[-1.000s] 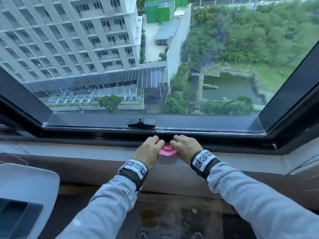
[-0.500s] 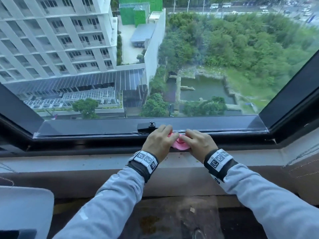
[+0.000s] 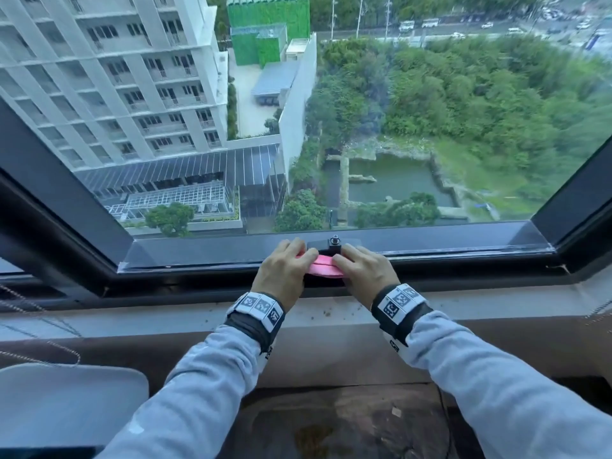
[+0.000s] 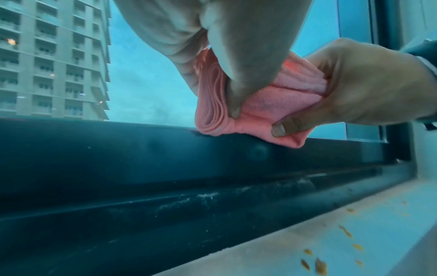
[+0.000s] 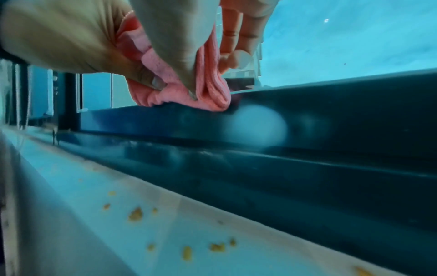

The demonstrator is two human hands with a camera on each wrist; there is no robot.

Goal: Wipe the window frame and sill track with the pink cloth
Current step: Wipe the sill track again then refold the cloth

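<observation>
A folded pink cloth (image 3: 326, 266) lies bunched on the black lower rail of the window frame (image 3: 198, 256), just below the latch (image 3: 334, 243). My left hand (image 3: 286, 265) pinches its left end and my right hand (image 3: 361, 268) pinches its right end. In the left wrist view the cloth (image 4: 267, 104) rests on the rail's top edge (image 4: 118, 149), with my left thumb and the right hand (image 4: 366, 84) curled on it. The right wrist view shows the cloth (image 5: 212, 93) squeezed between both thumbs. The dusty sill track (image 4: 189, 205) runs below.
The pale sill (image 3: 165, 316) in front of the track carries scattered brown crumbs (image 5: 136, 213). Black side frames (image 3: 569, 207) slant up on both sides. A grey rounded object (image 3: 66, 402) sits at the lower left, with a beaded cord (image 3: 39, 352) near it.
Both hands have carried the cloth up from the sill's inner edge onto the frame's lower rail, next to the latch. The grip on the cloth is unchanged.
</observation>
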